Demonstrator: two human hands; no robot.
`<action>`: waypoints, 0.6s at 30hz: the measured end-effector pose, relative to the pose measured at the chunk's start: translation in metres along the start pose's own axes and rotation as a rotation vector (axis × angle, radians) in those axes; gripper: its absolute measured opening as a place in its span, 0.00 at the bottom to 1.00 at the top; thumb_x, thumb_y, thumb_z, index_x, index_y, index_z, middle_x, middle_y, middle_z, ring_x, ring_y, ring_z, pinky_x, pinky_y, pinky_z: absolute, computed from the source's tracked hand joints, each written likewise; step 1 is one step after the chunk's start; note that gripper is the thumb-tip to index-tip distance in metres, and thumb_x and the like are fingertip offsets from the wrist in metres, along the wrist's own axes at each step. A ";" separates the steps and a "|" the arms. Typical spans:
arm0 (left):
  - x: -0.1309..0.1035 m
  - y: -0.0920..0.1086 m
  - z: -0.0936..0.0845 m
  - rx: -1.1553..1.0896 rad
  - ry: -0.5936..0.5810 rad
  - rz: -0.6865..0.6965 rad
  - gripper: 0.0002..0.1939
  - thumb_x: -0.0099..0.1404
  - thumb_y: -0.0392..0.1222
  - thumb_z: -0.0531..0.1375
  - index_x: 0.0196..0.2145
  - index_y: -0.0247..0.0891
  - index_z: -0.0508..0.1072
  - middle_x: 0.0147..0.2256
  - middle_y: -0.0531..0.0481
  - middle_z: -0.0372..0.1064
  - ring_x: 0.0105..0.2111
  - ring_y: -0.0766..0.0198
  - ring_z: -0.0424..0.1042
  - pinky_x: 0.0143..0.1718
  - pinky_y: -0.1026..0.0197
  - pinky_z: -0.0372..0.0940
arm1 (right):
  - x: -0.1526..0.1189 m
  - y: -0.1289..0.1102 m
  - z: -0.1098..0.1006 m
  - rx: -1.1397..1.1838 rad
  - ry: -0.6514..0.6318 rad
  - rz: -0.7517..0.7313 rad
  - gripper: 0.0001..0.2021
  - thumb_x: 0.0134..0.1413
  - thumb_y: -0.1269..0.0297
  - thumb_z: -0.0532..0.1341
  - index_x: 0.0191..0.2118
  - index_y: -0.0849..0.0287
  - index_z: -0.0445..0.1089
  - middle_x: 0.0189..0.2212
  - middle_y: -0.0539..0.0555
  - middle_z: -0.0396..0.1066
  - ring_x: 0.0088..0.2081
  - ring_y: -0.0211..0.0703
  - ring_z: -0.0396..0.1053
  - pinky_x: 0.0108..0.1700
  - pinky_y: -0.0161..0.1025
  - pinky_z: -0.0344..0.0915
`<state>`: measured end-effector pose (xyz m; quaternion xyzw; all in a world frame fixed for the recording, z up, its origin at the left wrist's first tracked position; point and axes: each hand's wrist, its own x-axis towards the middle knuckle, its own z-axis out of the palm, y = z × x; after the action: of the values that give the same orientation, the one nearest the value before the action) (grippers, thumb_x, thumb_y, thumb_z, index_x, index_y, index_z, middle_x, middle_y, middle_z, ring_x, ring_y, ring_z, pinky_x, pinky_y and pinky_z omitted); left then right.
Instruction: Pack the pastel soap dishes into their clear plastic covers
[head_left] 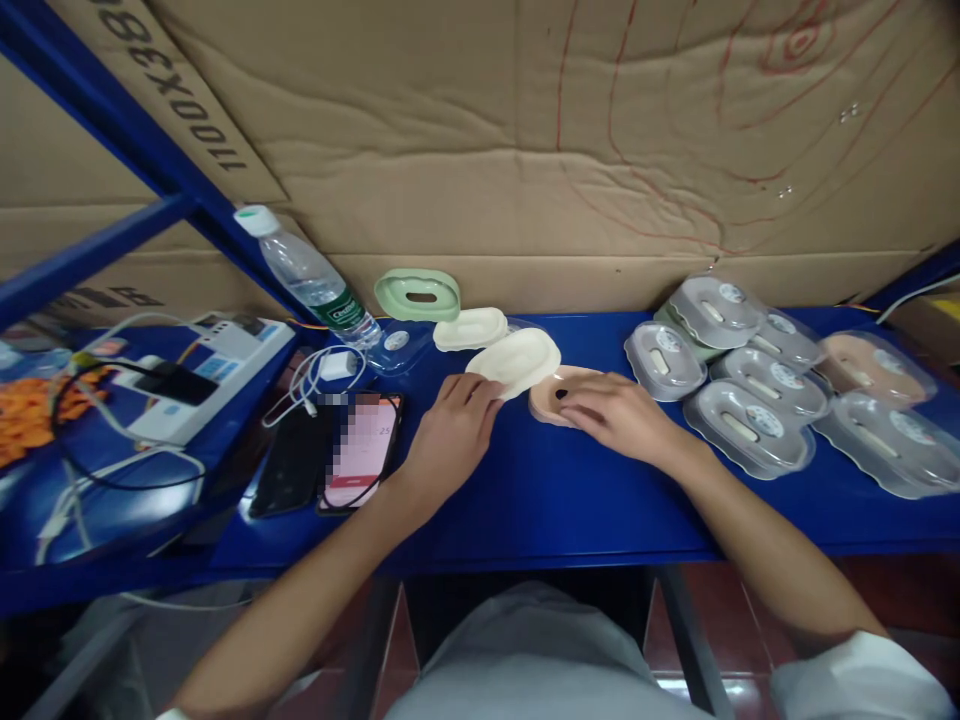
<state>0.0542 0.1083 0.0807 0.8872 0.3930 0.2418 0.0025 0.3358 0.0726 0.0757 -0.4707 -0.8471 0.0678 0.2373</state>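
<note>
My left hand (pixel 455 432) is closed on the near-left edge of a cream oval dish (pixel 517 362), which is tilted above the blue table. Just right of it, my right hand (pixel 619 412) has its fingers bent over a peach oval piece (pixel 546 396) with a dark hole in it; the fingertips touch it near the hole. Behind the held dish lies another cream piece (pixel 472 328). A green oval piece (pixel 417 294) with a slot leans near the cardboard, and a clear plastic cover (pixel 400 345) lies below it.
Several clear-covered oval boxes (pixel 750 425) sit in a group on the right. A water bottle (pixel 315 280), a white charger (pixel 339 366), two phones (pixel 364 450) and a power strip (pixel 217 375) are on the left. Cardboard (pixel 450 130) stands behind the blue table (pixel 525 500).
</note>
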 end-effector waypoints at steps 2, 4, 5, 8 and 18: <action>0.008 0.003 0.004 0.029 -0.026 0.010 0.11 0.79 0.36 0.53 0.52 0.37 0.75 0.49 0.41 0.76 0.52 0.50 0.73 0.52 0.49 0.74 | -0.002 -0.001 -0.003 -0.043 0.047 0.058 0.14 0.75 0.58 0.57 0.54 0.52 0.79 0.54 0.56 0.81 0.57 0.52 0.77 0.60 0.50 0.70; 0.010 0.001 0.006 0.081 -0.048 0.011 0.11 0.78 0.34 0.53 0.51 0.37 0.75 0.49 0.41 0.76 0.52 0.50 0.73 0.51 0.50 0.74 | -0.005 0.003 -0.006 -0.086 -0.007 0.085 0.16 0.73 0.54 0.60 0.58 0.52 0.77 0.57 0.57 0.79 0.58 0.54 0.76 0.60 0.53 0.70; 0.009 -0.001 0.007 0.108 -0.063 0.004 0.11 0.78 0.33 0.53 0.51 0.37 0.75 0.48 0.41 0.76 0.52 0.49 0.73 0.50 0.50 0.74 | -0.007 0.006 -0.007 -0.118 -0.050 0.089 0.17 0.71 0.53 0.62 0.60 0.51 0.76 0.59 0.58 0.77 0.59 0.56 0.75 0.60 0.54 0.69; -0.002 -0.010 0.005 0.162 -0.114 -0.043 0.11 0.76 0.32 0.54 0.49 0.35 0.74 0.47 0.40 0.76 0.49 0.48 0.74 0.46 0.49 0.75 | -0.011 0.018 -0.004 -0.222 -0.112 0.129 0.17 0.70 0.57 0.63 0.61 0.51 0.76 0.62 0.59 0.75 0.63 0.58 0.71 0.61 0.56 0.69; -0.022 0.002 0.010 0.058 -0.237 0.091 0.12 0.74 0.30 0.57 0.53 0.37 0.73 0.49 0.40 0.74 0.49 0.50 0.77 0.45 0.51 0.79 | -0.002 -0.004 0.016 -0.107 0.037 0.034 0.18 0.77 0.59 0.56 0.64 0.50 0.72 0.60 0.54 0.77 0.64 0.51 0.72 0.67 0.54 0.64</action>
<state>0.0473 0.0930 0.0626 0.9260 0.3564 0.1237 0.0121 0.3263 0.0706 0.0623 -0.4983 -0.8367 0.0177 0.2264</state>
